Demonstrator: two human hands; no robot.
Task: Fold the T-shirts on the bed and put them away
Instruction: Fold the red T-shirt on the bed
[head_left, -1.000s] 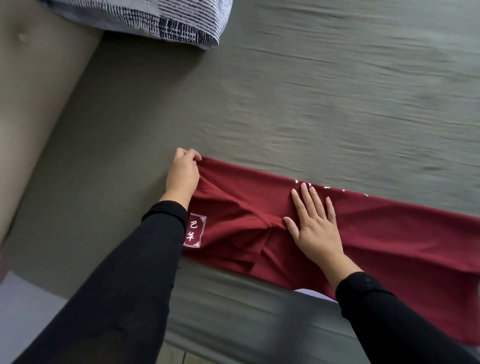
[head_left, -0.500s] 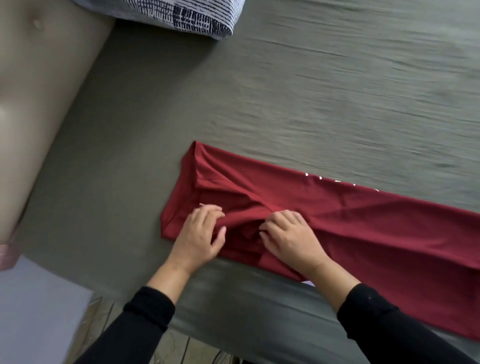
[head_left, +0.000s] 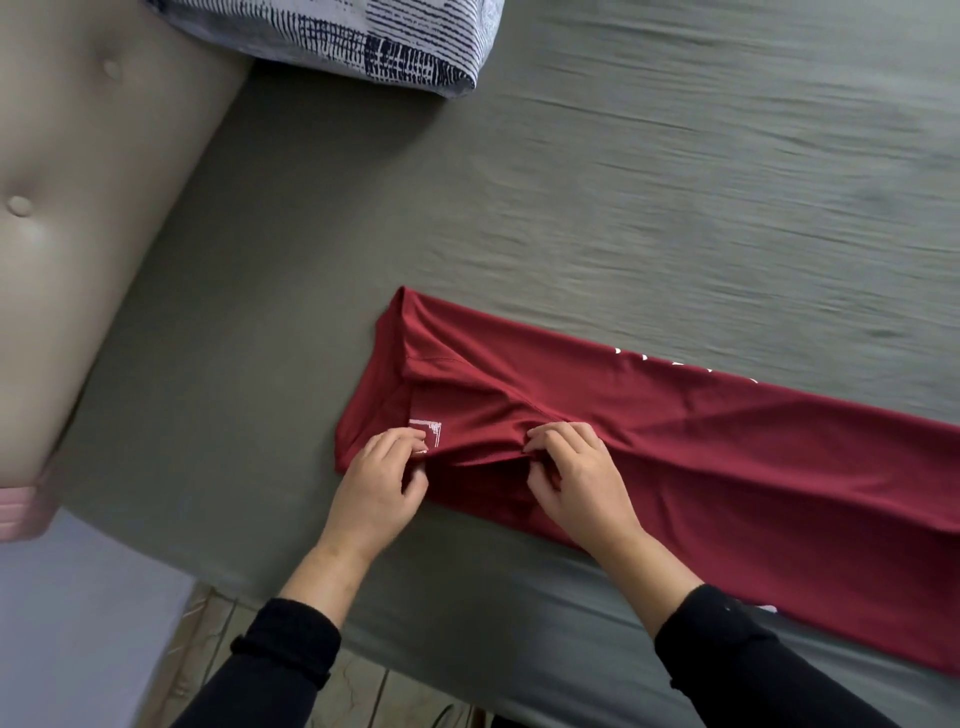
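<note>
A: What differs from half a second back?

B: Little. Both hands stay on the red T-shirt (head_left: 701, 467), but the fabric between them is now drawn up into a tighter ridge, and more of the white print shows by the left hand (head_left: 376, 483). A full second back the right hand (head_left: 576, 478) lay flat on the cloth and the left was up at the shirt's far left corner.

A: And the fingers?

B: Left fingers curled, pinching a fold of the shirt just under the print. Right fingers curled too, gripping the bunched cloth.

A: Where is the shirt?

B: Folded into a long band on the green bed sheet (head_left: 623, 208), along the bed's near edge, running off toward its right edge.

A: Any writing?

B: A white framed print (head_left: 434, 432), partly covered, unreadable. More white marks (head_left: 685, 364) on the shirt's far edge, too cut off to read.

A: Anything else?

B: A patterned pillow (head_left: 395, 41) at the far edge, a beige tufted headboard (head_left: 78, 218) on the left.
</note>
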